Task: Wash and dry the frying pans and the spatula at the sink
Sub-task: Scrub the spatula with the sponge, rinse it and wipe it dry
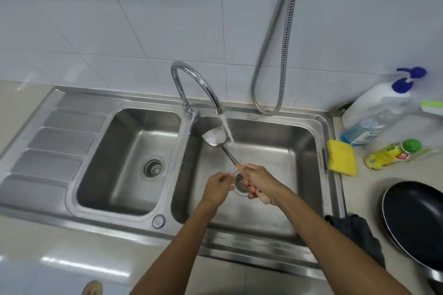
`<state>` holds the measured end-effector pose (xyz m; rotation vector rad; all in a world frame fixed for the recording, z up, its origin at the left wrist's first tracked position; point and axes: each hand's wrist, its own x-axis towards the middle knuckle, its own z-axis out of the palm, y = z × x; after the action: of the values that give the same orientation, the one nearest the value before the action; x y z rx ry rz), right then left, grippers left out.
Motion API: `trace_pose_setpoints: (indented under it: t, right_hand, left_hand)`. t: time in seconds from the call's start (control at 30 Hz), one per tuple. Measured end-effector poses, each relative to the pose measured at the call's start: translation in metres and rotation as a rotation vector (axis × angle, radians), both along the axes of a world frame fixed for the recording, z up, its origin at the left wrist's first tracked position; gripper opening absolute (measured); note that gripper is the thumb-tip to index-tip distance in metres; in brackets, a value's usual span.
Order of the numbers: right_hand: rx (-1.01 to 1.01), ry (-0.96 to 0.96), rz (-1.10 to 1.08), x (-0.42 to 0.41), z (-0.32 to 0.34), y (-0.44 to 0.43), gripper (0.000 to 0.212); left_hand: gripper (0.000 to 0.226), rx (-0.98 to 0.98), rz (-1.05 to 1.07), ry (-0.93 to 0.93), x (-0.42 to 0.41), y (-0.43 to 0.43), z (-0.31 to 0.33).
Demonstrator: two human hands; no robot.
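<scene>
My right hand (pixel 260 183) grips the wooden handle of a steel spatula (pixel 215 137) and holds its blade under the running water from the tap (pixel 191 84), over the right basin (pixel 275 151) of the double sink. My left hand (pixel 217 189) hovers just left of the right hand, fingers loosely curled, holding nothing that I can see. A black frying pan (pixel 414 223) lies on the counter at the right edge, away from both hands.
A yellow sponge (pixel 341 157) lies on the sink's right rim. Behind it are a blue-capped soap bottle (pixel 374 117) and a small green-capped bottle (pixel 393 154). A dark cloth (pixel 357 230) hangs by the pan. The left basin (pixel 129 158) and drainboard (pixel 55 143) are bare.
</scene>
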<state>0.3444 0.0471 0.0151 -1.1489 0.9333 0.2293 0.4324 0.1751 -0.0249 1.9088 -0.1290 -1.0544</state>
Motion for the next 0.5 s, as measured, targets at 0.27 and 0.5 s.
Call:
trace_pose_setpoints:
  t: [0.27, 0.5]
  right_hand:
    - [-0.050, 0.033, 0.096, 0.009, 0.008, -0.030, 0.034]
    - [-0.065, 0.041, 0.110, -0.001, 0.012, -0.040, 0.028]
  left_hand:
    - [0.026, -0.161, 0.288, 0.445, -0.012, -0.034, 0.006]
    - [0.029, -0.201, 0.287, 0.480, -0.016, -0.053, 0.010]
